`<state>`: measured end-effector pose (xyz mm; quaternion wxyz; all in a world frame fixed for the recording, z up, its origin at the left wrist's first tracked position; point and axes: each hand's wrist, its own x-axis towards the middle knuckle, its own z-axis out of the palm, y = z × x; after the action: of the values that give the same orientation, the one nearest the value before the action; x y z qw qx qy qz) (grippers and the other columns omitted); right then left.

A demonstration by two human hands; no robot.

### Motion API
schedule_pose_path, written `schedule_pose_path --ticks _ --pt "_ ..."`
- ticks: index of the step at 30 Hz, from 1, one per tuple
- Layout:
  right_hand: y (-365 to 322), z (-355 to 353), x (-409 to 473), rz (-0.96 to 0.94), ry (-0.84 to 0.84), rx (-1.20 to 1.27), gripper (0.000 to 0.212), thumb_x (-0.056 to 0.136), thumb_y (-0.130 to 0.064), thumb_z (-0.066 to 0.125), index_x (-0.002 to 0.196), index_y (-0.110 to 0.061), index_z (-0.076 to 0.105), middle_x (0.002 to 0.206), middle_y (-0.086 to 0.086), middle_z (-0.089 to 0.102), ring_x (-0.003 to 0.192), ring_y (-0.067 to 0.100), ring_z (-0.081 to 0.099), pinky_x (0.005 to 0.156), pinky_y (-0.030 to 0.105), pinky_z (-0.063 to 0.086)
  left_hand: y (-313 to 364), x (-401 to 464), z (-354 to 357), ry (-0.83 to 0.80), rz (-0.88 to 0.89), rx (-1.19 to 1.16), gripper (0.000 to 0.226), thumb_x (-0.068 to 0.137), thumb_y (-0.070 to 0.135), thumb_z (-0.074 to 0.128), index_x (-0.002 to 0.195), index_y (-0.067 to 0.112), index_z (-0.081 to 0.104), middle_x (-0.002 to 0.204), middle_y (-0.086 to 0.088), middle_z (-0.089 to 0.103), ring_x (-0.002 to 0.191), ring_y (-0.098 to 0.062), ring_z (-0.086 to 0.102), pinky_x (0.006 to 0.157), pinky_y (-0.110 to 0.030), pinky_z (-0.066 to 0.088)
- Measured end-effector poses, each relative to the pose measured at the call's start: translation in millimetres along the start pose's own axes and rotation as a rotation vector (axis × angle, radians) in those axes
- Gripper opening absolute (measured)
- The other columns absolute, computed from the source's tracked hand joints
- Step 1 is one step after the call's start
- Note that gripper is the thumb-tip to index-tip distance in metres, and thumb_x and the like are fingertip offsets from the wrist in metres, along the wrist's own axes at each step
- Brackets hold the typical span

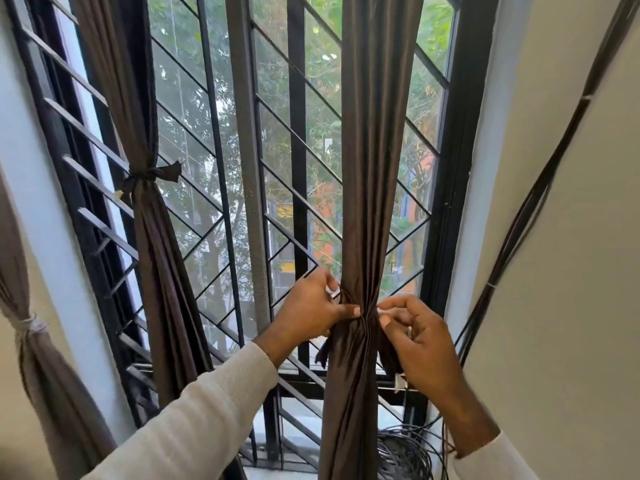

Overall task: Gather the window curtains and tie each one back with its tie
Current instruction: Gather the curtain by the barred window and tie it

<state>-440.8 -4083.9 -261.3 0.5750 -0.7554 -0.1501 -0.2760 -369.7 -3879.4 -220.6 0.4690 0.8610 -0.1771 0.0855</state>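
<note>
A dark brown curtain (375,168) hangs gathered in front of the right window pane. A dark tie (367,315) cinches it at waist height, with loose ends hanging on both sides. My left hand (308,311) pinches the tie at the curtain's left side, thumb pressed against the gathered fabric. My right hand (420,337) pinches the tie's other end at the curtain's right side. A second brown curtain (138,116) at the left pane is bound with a knotted dark tie (152,174).
A black metal window grille (228,202) with diagonal bars stands behind the curtains. A third curtain (38,358), tied with a pale band, hangs at the far left. Black cables (530,202) run down the right wall to a coil (401,452) on the floor.
</note>
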Motion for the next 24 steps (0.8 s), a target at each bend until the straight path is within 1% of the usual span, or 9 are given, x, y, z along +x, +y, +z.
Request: schedule_pose_path --ticks 2,6,8,9,11,14,18,20,24 --pt "7 -4 -2 0.021 -0.067 0.002 0.033 0.100 0.005 0.065 0.103 -0.026 0.077 0.091 -0.008 0.080 0.088 0.013 0.077 0.077 0.028 0.063 3 -5 4 0.122 -0.002 -0.058 0.050 0.078 0.022 0.097 0.084 0.016 0.048 0.069 -0.005 0.058 0.053 -0.019 0.063 0.045 -0.037 0.058" --pt "16 -3 -5 -0.087 -0.058 -0.066 0.048 0.088 0.014 0.075 0.103 -0.032 0.082 0.101 -0.018 0.081 0.097 0.006 0.078 0.091 0.021 0.060 -11 -15 18 0.150 0.069 -0.226 0.038 0.084 0.013 0.093 0.065 0.010 0.060 0.058 -0.011 0.061 0.052 -0.025 0.071 0.050 -0.042 0.063" --pt "24 -1 -7 -0.150 -0.027 -0.091 0.044 0.086 0.013 0.078 0.105 -0.025 0.084 0.106 -0.018 0.081 0.098 0.006 0.078 0.090 0.020 0.060 -22 -20 23 0.040 0.153 -0.333 0.022 0.093 0.005 0.083 0.074 0.014 0.076 0.071 -0.010 0.074 0.067 -0.027 0.078 0.063 -0.039 0.067" --pt "28 0 -8 -0.156 -0.007 -0.101 0.041 0.086 0.013 0.078 0.106 -0.022 0.085 0.108 -0.018 0.080 0.099 0.006 0.078 0.090 0.020 0.060 -27 -24 24 -0.039 0.198 -0.376 0.015 0.098 0.001 0.077 0.088 0.012 0.082 0.085 -0.012 0.080 0.080 -0.030 0.081 0.074 -0.040 0.068" --pt "33 0 -9 -0.140 0.050 -0.093 0.040 0.085 0.012 0.079 0.106 -0.022 0.085 0.108 -0.018 0.080 0.099 0.007 0.078 0.089 0.019 0.060 -36 -31 21 -0.143 0.294 -0.386 0.025 0.101 -0.005 0.067 0.116 0.008 0.082 0.108 -0.015 0.081 0.103 -0.036 0.079 0.090 -0.044 0.066" --pt "33 -1 -8 -0.116 0.096 -0.047 0.042 0.085 0.013 0.078 0.103 -0.024 0.085 0.104 -0.015 0.081 0.096 0.010 0.079 0.088 0.021 0.061 -43 -36 17 -0.126 0.532 -0.181 0.036 0.100 -0.008 0.067 0.128 0.012 0.079 0.122 -0.003 0.078 0.111 -0.024 0.077 0.087 -0.037 0.065" --pt "37 5 -11 0.003 0.117 0.170 0.044 0.089 0.014 0.073 0.098 -0.027 0.087 0.102 -0.002 0.083 0.095 0.020 0.080 0.087 0.029 0.064 -44 -38 28 0.032 0.830 0.060 0.030 0.099 -0.001 0.075 0.128 0.008 0.079 0.129 0.000 0.076 0.118 -0.012 0.074 0.095 -0.034 0.063" --pt "36 8 -14 0.062 0.134 0.286 0.041 0.091 0.012 0.072 0.098 -0.024 0.088 0.103 0.007 0.083 0.093 0.025 0.081 0.086 0.035 0.065 -45 -38 33 0.078 0.935 0.178 0.027 0.103 0.007 0.074 0.130 0.008 0.078 0.132 -0.004 0.075 0.117 -0.016 0.073 0.094 -0.036 0.062" --pt "33 11 -19 0.113 0.142 0.437 0.028 0.082 0.002 0.076 0.098 -0.018 0.088 0.101 0.016 0.082 0.088 0.027 0.081 0.078 0.028 0.064 -44 -40 37 0.219 1.134 0.446 0.020 0.102 0.015 0.076 0.121 0.007 0.080 0.130 -0.013 0.071 0.109 -0.031 0.067 0.090 -0.043 0.057"
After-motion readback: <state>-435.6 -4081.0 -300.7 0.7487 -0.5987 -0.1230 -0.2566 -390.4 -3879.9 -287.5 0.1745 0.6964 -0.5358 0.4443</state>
